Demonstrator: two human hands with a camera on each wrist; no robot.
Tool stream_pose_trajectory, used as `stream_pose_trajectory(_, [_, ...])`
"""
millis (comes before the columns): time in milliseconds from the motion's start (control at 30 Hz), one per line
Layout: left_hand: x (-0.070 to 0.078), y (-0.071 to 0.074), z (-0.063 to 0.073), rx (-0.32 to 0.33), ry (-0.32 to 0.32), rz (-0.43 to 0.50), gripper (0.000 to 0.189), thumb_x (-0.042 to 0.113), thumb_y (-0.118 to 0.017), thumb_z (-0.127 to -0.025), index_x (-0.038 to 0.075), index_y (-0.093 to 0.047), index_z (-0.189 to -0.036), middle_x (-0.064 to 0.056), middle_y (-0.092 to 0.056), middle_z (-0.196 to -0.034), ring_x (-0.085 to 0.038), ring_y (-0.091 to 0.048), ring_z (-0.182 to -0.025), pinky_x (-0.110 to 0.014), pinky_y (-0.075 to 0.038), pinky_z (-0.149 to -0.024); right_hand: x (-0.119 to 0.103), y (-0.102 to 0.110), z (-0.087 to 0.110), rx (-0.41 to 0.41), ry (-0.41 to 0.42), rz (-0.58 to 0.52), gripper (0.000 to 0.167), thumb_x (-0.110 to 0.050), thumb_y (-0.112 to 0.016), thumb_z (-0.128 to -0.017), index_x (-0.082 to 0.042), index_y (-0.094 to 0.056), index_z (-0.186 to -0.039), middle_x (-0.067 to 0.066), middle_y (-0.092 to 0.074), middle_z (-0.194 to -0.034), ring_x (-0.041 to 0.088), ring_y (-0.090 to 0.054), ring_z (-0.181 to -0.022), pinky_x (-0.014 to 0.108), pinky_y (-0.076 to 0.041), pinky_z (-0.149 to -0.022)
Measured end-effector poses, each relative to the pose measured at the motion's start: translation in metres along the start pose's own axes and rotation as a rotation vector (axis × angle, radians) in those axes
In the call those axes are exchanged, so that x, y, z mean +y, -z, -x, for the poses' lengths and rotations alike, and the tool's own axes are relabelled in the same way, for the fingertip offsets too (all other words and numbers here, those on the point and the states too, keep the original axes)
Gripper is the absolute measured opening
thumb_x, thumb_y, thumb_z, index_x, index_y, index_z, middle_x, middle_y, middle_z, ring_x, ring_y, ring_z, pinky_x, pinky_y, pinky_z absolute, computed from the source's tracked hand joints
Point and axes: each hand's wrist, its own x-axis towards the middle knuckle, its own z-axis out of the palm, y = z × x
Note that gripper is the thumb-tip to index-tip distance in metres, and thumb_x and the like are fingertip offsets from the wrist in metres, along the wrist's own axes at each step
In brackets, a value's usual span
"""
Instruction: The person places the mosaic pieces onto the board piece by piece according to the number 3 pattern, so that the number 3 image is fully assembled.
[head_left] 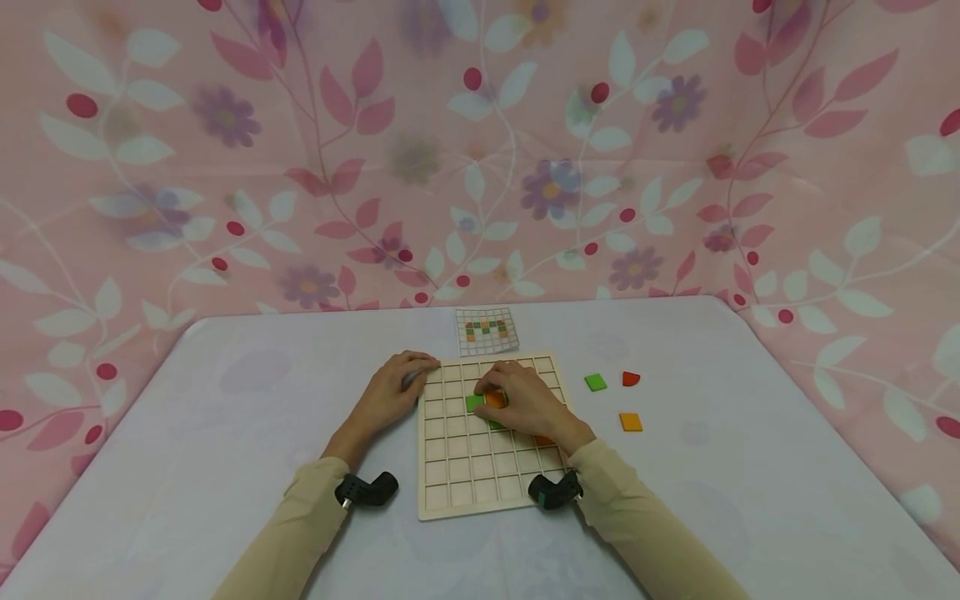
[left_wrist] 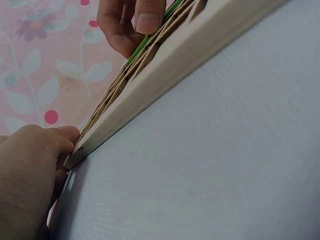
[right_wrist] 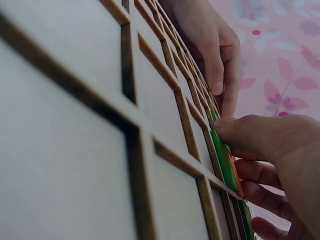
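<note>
Tan sleeves [head_left: 652, 521] are framing the view from 5 and 7 o'clock. At the 11 o'clock corner of a wooden grid board [head_left: 459, 493], the left hand [head_left: 387, 393] is gripping its edge. Toward 12 from the middle, the right hand [head_left: 531, 398] is pinching an orange tile [head_left: 496, 400], probably light, stiff, slick, and suiting a hold by its edges.

The left hand [head_left: 392, 388] touches a wooden board [head_left: 459, 472]. The right hand [head_left: 527, 397] holds an orange piece [head_left: 496, 400]. Beside the board lie a green square [head_left: 596, 382] and a red piece [head_left: 631, 379].
</note>
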Motion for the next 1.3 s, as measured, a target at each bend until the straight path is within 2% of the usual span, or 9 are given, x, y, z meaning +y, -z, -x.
stream_pose_trajectory(333, [0.002,0.0,0.0,-0.001,-0.006,0.005,0.025,0.008,-0.06,-0.092,0.011,-0.068,-0.116,-0.005,-0.062,-0.119,-0.025,-0.056,-0.112,-0.046,-0.044,-0.097,0.0,0.001,0.002,-0.002,0.004,0.011,0.026,-0.034,-0.072,-0.083,-0.017,-0.069,-0.103,-0.001,-0.063,-0.107,0.02,-0.055,-0.103,0.041,-0.043,-0.09])
stream_pose_trajectory(567, [0.003,0.001,0.0,0.005,-0.018,0.005,0.025,0.007,-0.06,-0.091,0.011,-0.068,-0.115,-0.005,-0.062,-0.118,-0.026,-0.057,-0.111,-0.047,-0.045,-0.095,0.002,0.004,0.002,-0.019,0.01,-0.02,0.027,-0.032,-0.071,-0.085,-0.015,-0.067,-0.105,-0.002,-0.063,-0.104,0.019,-0.054,-0.103,0.041,-0.043,-0.091])
stream_pose_trajectory(800, [0.001,0.002,-0.001,0.006,-0.027,-0.002,0.025,0.007,-0.059,-0.091,0.011,-0.069,-0.114,-0.006,-0.063,-0.117,-0.027,-0.057,-0.11,-0.047,-0.046,-0.093,0.007,0.01,0.006,0.023,0.031,-0.046,0.024,-0.029,-0.067,-0.088,-0.015,-0.067,-0.107,-0.002,-0.062,-0.104,0.017,-0.058,-0.097,0.039,-0.044,-0.09])
stream_pose_trajectory(1033, [0.001,0.002,0.0,0.009,-0.027,-0.004,0.025,0.005,-0.06,-0.091,0.01,-0.069,-0.114,-0.007,-0.063,-0.117,-0.028,-0.057,-0.11,-0.048,-0.045,-0.094,0.012,0.018,0.011,0.038,0.01,-0.048,0.023,-0.027,-0.063,-0.091,-0.012,-0.066,-0.108,0.001,-0.061,-0.108,0.02,-0.059,-0.097,0.04,-0.047,-0.086])
stream_pose_trajectory(1300, [0.003,0.002,0.0,-0.006,-0.015,0.002,0.026,0.006,-0.059,-0.091,0.01,-0.068,-0.115,-0.007,-0.063,-0.118,-0.028,-0.057,-0.111,-0.048,-0.045,-0.095,0.023,0.03,0.022,0.09,0.003,-0.061,0.02,-0.024,-0.063,-0.091,-0.011,-0.067,-0.105,0.0,-0.063,-0.104,0.02,-0.056,-0.096,0.044,-0.043,-0.088])
